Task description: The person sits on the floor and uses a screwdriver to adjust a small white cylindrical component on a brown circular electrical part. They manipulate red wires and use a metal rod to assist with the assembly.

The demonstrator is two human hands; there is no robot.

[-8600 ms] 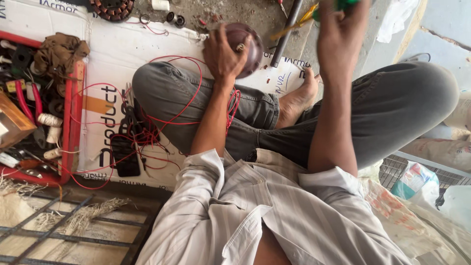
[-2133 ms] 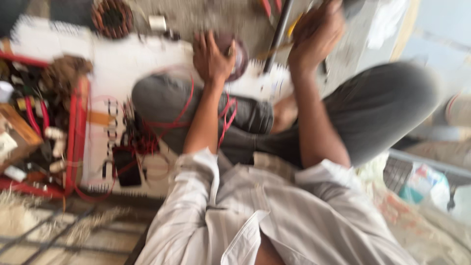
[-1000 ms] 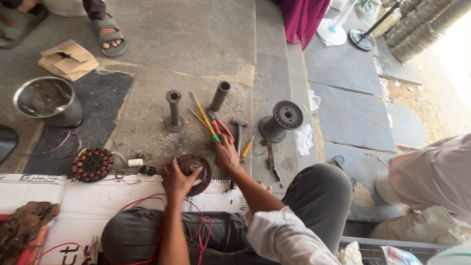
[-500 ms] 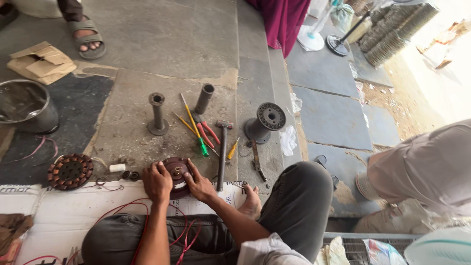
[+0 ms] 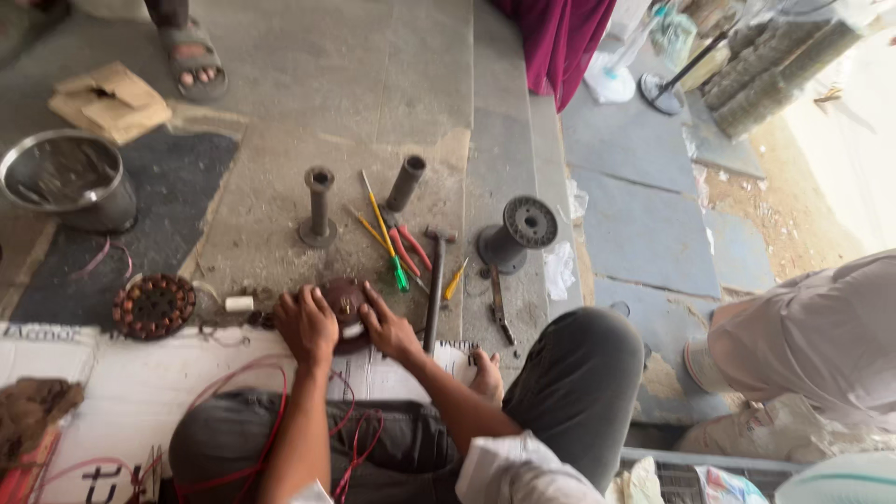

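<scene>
On the grey stone floor (image 5: 280,56), just past the edge of the white printed sheet (image 5: 140,392), lies a round, dark reddish-brown motor part (image 5: 343,303) — the thing both hands are working on. It lies flat, its round face turned up toward the camera, so it shows no long axis that can be made out. The left hand (image 5: 306,327) covers its near left side with fingers curled down over the rim, gripping it. The right hand (image 5: 387,329) rests on its right side, fingers spread and pressed onto the top; whether they close around anything cannot be told.

Red wires (image 5: 280,411) loop from the part back across the sheet and over the person's grey-trousered knee (image 5: 579,373). Just to the right of the right hand a hammer (image 5: 435,280) lies with its handle pointing toward the person and its head away. Beside it are red-handled pliers (image 5: 407,248), a yellow-and-green screwdriver (image 5: 385,233) and a smaller yellow one (image 5: 455,279).

Further out stand two upright grey spools (image 5: 318,207) and another one tipped on its side (image 5: 515,233). To the left a second wound stator (image 5: 154,305) lies flat. A metal bowl (image 5: 65,187) sits on the dark mat (image 5: 140,233) — its contents are too blurred to name. At far right another person's knee (image 5: 803,327) shows, and a sandalled foot (image 5: 193,70) stands at the top.
</scene>
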